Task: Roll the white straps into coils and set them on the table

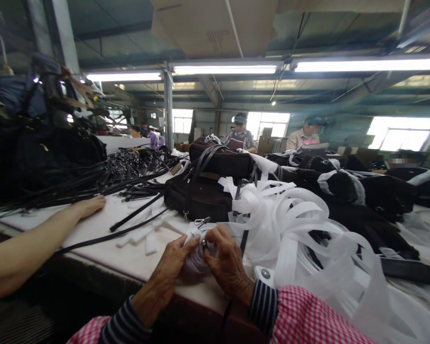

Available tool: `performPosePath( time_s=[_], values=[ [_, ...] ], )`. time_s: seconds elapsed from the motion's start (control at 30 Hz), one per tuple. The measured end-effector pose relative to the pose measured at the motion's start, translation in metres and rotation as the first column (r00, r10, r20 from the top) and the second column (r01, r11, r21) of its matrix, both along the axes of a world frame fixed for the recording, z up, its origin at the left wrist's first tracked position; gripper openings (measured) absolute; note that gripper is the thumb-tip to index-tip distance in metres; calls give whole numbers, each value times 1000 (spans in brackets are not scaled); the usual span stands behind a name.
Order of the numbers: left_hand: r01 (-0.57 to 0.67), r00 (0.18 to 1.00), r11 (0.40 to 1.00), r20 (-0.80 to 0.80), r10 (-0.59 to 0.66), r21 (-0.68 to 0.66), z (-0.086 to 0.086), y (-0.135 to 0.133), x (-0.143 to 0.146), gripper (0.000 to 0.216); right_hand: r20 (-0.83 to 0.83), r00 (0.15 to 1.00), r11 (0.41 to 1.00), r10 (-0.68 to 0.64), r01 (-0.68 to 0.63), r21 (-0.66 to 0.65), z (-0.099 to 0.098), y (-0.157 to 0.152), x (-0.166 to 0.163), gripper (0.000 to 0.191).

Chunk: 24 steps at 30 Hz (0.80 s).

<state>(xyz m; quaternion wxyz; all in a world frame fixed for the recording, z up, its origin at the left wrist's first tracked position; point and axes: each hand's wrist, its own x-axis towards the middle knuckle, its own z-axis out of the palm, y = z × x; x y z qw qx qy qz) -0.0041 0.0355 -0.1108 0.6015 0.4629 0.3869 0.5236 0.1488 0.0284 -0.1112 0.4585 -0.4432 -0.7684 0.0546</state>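
My left hand (pixel 170 263) is closed around the left side of a bunched white wrapping (pixel 197 262) at the table's front edge. From the other side my right hand (pixel 226 258) grips the same bundle, thumb and fingers pinched at a small shiny metal piece (pixel 204 243). A metal snap hook (pixel 202 221) sticks up at the bundle's top. What lies inside the wrapping is hidden. Just behind my hands sits a black bag (pixel 204 198) with thin black straps. Loose white strips (pixel 294 210) pile up beside my right hand.
Another person's bare arm (pixel 53 229) reaches over the table (pixel 129 258) from the left. Black straps with metal hooks (pixel 139 162) heap behind it. Short white strips (pixel 150 241) lie near the middle. Black bags (pixel 372 191) crowd the right side. Several people work farther back.
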Motion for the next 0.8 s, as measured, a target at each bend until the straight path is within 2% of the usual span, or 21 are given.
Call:
performPosePath(
  time_s=[0.1,0.27,0.43,0.6,0.7,0.8],
  values=[
    [5,1000,1000,27,-5,-11,-2,1,-1,48,45,998,998,50,-52,47,0,-2,3,20],
    [24,999,1000,28,-23,-3,0,1,1,46,19,986,983,168,-169,67,-2,3,12,17],
    [46,998,999,36,-45,-27,-1,3,1,46,67,977,967,200,-208,146,-1,7,18,16],
    [85,996,996,43,-84,-39,-1,-1,1,42,287,956,944,53,-142,299,1,-2,21,26],
    [126,992,992,19,-126,-22,2,-8,4,42,305,952,941,-22,-83,328,1,-9,21,21],
    [101,990,994,-105,-96,37,6,-14,7,46,272,960,940,-70,-28,340,1,-13,20,18]
  ],
)
